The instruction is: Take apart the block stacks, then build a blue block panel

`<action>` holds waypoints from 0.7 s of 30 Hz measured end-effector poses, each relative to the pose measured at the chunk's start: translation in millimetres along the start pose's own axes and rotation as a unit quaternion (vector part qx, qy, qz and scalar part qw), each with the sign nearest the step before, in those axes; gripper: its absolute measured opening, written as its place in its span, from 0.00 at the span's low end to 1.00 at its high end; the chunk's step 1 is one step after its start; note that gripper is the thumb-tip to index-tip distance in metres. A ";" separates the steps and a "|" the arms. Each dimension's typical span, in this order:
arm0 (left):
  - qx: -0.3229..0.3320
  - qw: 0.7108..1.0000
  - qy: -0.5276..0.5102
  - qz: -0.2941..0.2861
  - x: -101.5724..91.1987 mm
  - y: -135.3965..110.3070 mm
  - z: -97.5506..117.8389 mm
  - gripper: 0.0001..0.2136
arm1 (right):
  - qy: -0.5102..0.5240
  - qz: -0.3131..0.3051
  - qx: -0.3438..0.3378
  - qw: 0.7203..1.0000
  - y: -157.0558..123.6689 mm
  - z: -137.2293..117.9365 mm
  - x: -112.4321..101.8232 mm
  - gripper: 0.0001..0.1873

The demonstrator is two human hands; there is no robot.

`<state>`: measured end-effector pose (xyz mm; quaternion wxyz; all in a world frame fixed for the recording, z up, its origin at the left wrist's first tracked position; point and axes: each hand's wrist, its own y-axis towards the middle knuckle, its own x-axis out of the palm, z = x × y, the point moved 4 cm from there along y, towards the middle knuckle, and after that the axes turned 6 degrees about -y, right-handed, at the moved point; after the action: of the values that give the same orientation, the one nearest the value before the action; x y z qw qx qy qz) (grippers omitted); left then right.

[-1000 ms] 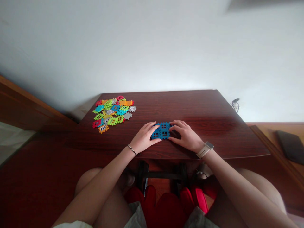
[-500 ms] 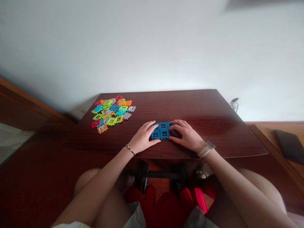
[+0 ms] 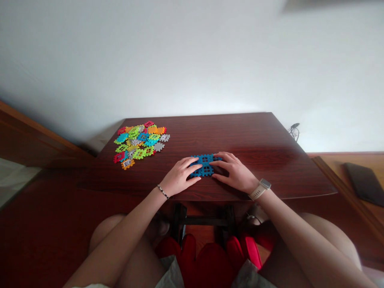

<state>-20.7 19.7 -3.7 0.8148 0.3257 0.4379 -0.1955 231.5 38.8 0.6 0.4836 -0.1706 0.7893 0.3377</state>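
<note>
Several blue interlocking window tiles (image 3: pixel 207 171) lie flat and joined on the table, close to its front edge. On their left side, my left hand (image 3: pixel 180 176) grips the tiles, fingers over the top and thumb by the near edge. At the right end, the fingertips of my right hand (image 3: pixel 234 172) bend over the tiles, with the thumb at the near right corner. Both hands partly cover the blue tiles, so their full outline is hidden.
A loose pile of coloured plastic tiles (image 3: pixel 138 153) lies on the left of the dark wooden table (image 3: pixel 234 134). A pale wall (image 3: pixel 192 60) rises behind it. A black cable (image 3: pixel 294 129) hangs past the right edge, and a dark flat object (image 3: pixel 364 184) lies farther right.
My left fingers have shifted, with one now reaching further across the blue tiles. My right fingers have slid slightly left over them. The tiles stay in about the same place.
</note>
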 end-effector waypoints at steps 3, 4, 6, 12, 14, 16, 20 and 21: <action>0.000 1.000 0.001 -0.004 0.4 0.4 0.5 0.18 | 0.004 0.001 0.003 1.000 0.2 -0.1 0.2 0.19; -0.001 1.000 0.000 -0.006 0.5 0.6 0.6 0.18 | 0.006 0.001 0.004 1.000 0.3 -0.2 0.3 0.18; -0.004 1.000 -0.002 -0.007 0.8 0.7 0.6 0.18 | 0.008 0.001 0.006 1.000 0.3 -0.4 0.4 0.19; -0.008 1.000 0.000 -0.007 1.4 0.3 0.6 0.18 | 0.004 0.001 0.008 1.000 0.2 -0.6 0.9 0.19; -0.008 1.000 0.000 -0.006 1.7 0.2 0.5 0.18 | 0.004 -0.002 0.008 1.000 0.2 -0.4 1.4 0.19; -0.007 1.000 0.002 -0.005 2.1 0.1 0.5 0.18 | 0.005 -0.003 0.008 1.000 0.2 -0.1 2.0 0.19; -0.002 1.000 0.009 -0.003 3.2 -0.3 0.3 0.18 | 0.002 -0.005 0.006 1.000 -0.3 0.5 3.2 0.19; -0.002 1.000 0.010 -0.003 3.4 -0.4 0.2 0.18 | 0.001 -0.005 0.007 1.000 -0.5 0.6 3.4 0.19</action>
<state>-19.0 19.2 -6.6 0.8105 0.3246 0.4476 -0.1936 230.6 39.1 -2.8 0.4858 -0.1719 0.7910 0.3297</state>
